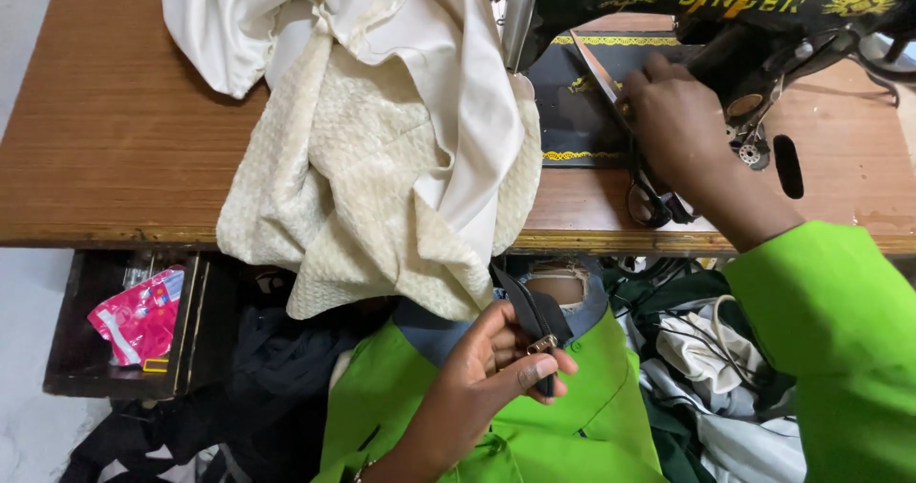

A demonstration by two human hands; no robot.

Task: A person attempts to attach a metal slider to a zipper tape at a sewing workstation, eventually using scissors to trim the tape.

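Note:
My left hand (496, 364) is low over my lap and pinches a black zipper strip (523, 302) at its small metal slider (542, 345). The strip runs up under the hanging cream fabric (382, 158). My right hand (673, 120) lies on the black bed of the sewing machine (572, 111), under the machine's arm, with its fingers curled over a pair of scissors (649, 201). The scissors' black handles stick out below my wrist and the blades (593, 63) point up and left.
Cream textured cloth and white lining are piled across the wooden table (114, 130) and drape over its front edge. An open drawer (124, 325) at the left holds a pink packet (141, 316). Dark and white cloth scraps (706, 349) lie below the table.

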